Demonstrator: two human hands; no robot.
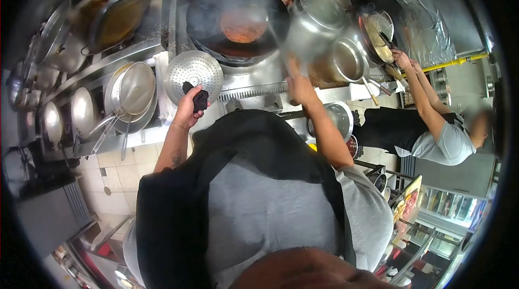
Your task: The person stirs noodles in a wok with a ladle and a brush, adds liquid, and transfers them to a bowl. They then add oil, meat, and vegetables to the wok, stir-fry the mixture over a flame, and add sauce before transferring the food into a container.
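My left hand [190, 112] is closed around a bunched black cloth [201, 100], at the near edge of a round perforated skimmer [190, 70]. Whether the hand also grips the skimmer's handle is hidden. My right hand [301, 88] is closed and slightly blurred in front of the stove. From it a thin shaft, seemingly a ladle's [277, 38], reaches toward the big black wok [203, 29]; its head is hard to make out. Reddish food [243, 28] steams in the wok.
Strainers [136, 89] and pans stand at left, near a dark wok [120, 16]. A steel pot [319, 11] and a saucepan [347, 59] sit right of my wok. Farther right, a co-worker [440, 135] handles another pan [373, 35].
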